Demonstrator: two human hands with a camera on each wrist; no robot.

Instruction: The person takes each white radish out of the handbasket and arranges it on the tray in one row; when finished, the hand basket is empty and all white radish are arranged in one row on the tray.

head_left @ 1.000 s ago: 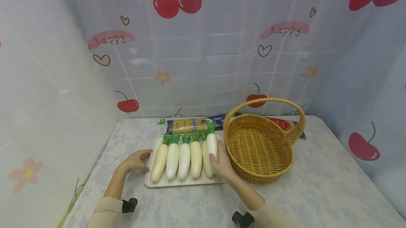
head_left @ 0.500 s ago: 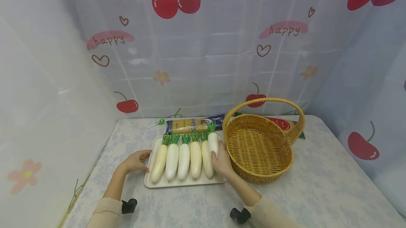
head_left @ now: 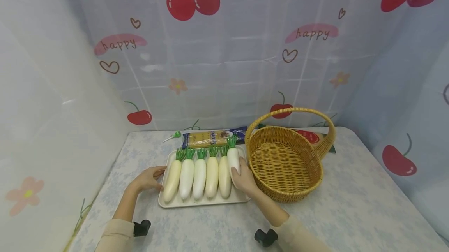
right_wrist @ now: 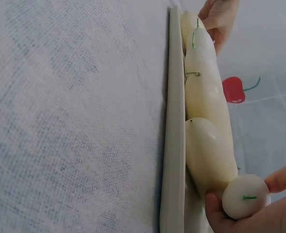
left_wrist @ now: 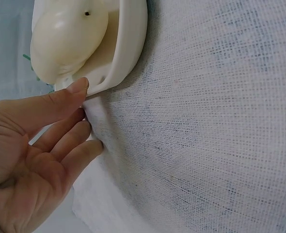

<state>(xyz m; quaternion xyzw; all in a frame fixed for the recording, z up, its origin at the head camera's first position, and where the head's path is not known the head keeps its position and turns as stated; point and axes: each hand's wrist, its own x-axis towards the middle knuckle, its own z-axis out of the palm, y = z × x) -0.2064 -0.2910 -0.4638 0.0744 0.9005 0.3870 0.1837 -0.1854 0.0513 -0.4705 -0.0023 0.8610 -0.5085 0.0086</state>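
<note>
Several white radishes with green tops, some cream and some whiter, lie side by side on a pale tray (head_left: 240, 198); one cream radish (head_left: 225, 180) is nearest the right hand. My right hand (head_left: 245, 180) holds the rightmost, whiter radish (head_left: 233, 158) between thumb and fingers, over the tray's right part. In the right wrist view this radish (right_wrist: 245, 196) shows its end toward the camera, raised beside its neighbour. My left hand (head_left: 148, 178) is at the tray's left side. Its thumb touches the tray rim (left_wrist: 126, 53) in the left wrist view, fingers loosely bent on the cloth beside it.
A wicker basket (head_left: 251, 166) with a tall handle stands close to the tray's right. Behind the tray lie a noodle packet (head_left: 200, 140) and a green lollipop (head_left: 177, 134). A red and green package (head_left: 311, 136) is partly hidden behind the basket. A printed curtain (head_left: 224, 69) surrounds the table.
The held radish has moved slightly right off its neighbour, which now shows more fully. The radishes in the row have shifted a little to the left. My left hand stays at the tray.
</note>
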